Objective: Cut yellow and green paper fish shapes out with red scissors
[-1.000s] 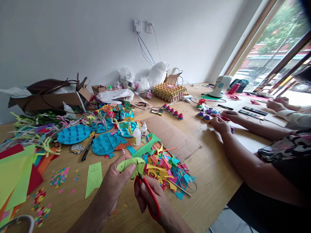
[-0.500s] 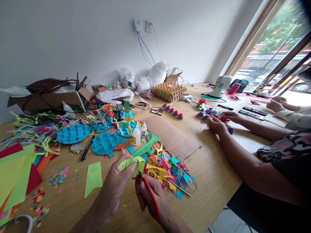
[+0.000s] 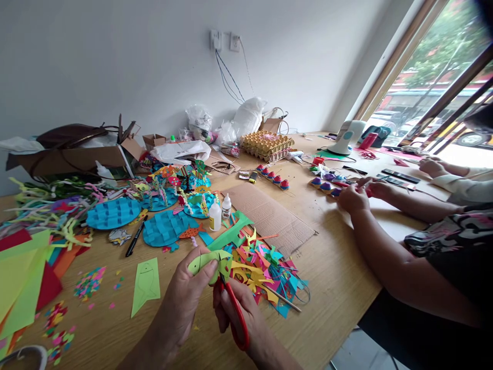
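Observation:
Between thumb and fingers, my left hand point(image 3: 188, 288) pinches a light green paper fish point(image 3: 204, 260) with a dot for an eye and drawn lines. My right hand point(image 3: 244, 311) is closed round red-handled scissors point(image 3: 239, 318), whose blades meet the right end of the green paper. Left of my hands lies another piece of green paper point(image 3: 146, 282) with a fish outline on it. Just beyond the scissors spreads a heap of colourful paper scraps point(image 3: 262, 267), with a thin wooden stick lying at its near side.
Blue woven paper discs point(image 3: 169, 228), a black marker point(image 3: 136, 237) and glue bottles point(image 3: 215, 216) stand or lie ahead. A cardboard sheet point(image 3: 273, 216) is beyond the scraps. Coloured paper sheets point(image 3: 23, 288) lie at the left. On the right, a co-worker's hands point(image 3: 356, 198) handle small craft parts.
The green paper's right end has shifted slightly, with the scissor blades still at it. The co-worker's hands have moved a little to the right.

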`<act>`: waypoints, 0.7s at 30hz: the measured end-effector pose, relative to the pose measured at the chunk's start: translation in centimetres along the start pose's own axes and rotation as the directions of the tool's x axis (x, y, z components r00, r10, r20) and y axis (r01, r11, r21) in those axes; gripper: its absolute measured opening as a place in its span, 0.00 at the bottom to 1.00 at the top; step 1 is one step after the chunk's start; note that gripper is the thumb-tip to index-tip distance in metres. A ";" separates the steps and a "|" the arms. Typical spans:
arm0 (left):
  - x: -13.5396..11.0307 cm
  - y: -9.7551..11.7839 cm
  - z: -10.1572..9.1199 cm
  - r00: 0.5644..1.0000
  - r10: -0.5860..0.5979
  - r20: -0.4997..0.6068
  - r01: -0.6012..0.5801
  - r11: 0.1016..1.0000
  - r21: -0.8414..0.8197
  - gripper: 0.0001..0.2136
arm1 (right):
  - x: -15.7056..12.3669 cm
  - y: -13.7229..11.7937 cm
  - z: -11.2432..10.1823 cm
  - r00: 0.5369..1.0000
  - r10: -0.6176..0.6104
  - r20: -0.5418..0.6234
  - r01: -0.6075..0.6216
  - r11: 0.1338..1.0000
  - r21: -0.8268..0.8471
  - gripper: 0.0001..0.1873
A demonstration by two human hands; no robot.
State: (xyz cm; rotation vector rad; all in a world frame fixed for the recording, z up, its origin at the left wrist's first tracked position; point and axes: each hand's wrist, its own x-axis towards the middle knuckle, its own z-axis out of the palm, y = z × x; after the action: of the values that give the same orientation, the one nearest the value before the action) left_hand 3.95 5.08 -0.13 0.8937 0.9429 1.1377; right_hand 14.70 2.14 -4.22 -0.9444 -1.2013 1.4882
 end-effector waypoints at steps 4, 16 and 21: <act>0.0 -0.2 0.1 1.000 -0.002 -0.012 0.002 1.000 -0.012 0.06 | 0.0 -0.1 -0.1 1.000 -0.009 -0.006 0.009 1.000 0.001 0.26; -0.2 -0.2 0.1 1.000 -0.025 0.018 0.026 1.000 -0.011 0.07 | -0.1 0.8 -0.3 0.999 -0.051 0.002 0.051 0.998 -0.031 0.27; -0.3 -0.2 0.2 1.000 -0.018 0.001 0.018 1.000 -0.012 0.07 | -0.1 1.3 -0.2 0.999 -0.046 -0.013 0.046 0.999 -0.005 0.29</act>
State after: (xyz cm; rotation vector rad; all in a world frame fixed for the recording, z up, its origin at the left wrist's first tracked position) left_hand 4.17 4.76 -0.18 0.8738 0.9407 1.1263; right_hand 14.63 2.03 -5.51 -0.9222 -1.2096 1.4417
